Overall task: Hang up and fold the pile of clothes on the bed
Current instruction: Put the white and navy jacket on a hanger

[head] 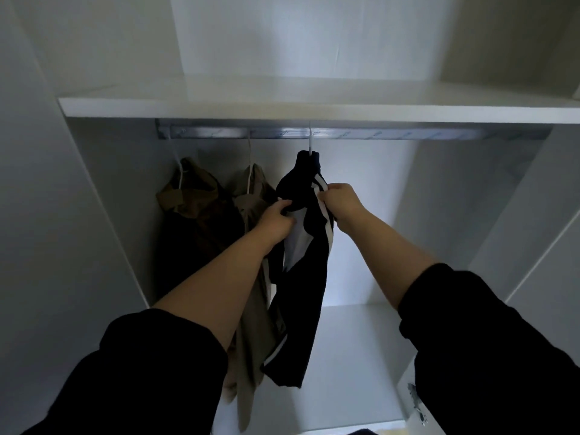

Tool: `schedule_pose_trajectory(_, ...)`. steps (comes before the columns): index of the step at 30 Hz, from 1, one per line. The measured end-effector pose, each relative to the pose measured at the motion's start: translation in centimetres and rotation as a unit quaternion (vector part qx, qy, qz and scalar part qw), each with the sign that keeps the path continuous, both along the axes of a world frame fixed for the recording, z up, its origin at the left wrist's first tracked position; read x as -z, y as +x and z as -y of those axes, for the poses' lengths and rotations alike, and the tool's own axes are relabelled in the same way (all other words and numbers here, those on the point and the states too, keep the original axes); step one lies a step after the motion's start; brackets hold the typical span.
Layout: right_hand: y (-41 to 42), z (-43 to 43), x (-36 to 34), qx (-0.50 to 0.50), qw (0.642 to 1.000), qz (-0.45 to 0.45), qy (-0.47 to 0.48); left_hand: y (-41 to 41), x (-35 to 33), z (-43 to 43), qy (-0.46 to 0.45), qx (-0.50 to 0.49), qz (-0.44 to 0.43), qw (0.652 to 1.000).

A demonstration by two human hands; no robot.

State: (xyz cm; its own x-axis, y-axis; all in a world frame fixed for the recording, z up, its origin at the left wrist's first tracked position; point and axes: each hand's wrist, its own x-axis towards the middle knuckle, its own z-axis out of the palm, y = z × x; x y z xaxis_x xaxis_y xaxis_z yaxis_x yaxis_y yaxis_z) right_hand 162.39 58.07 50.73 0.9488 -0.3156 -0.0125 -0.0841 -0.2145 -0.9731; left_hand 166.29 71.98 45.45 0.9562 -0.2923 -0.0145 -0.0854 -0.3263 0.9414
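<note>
A dark navy garment with white stripes hangs on a white hanger from the metal rail inside the white wardrobe. My left hand grips the garment's left side just below its shoulder. My right hand pinches its right edge by the white stripes. Both arms reach up into the wardrobe. The bed and the pile of clothes are out of view.
Two more garments hang to the left on white hangers: an olive-brown one and a beige one. A white shelf runs above the rail. The rail's right part is bare. A door hinge shows at lower right.
</note>
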Motion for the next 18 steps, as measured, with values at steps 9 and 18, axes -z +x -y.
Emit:
schedule_pose_trajectory(9, 3.9, -0.1, 4.0, -0.03, 0.994, -0.1, 0.009, 2.2, 2.8, -0.6, 0.003, -0.041, -0.054, 0.998)
schedule_pose_trajectory(18, 2.3, -0.1, 6.1, -0.008, 0.99, -0.107, 0.092, -0.9, 4.5, 0.4, -0.065, -0.015, -0.221, 0.973)
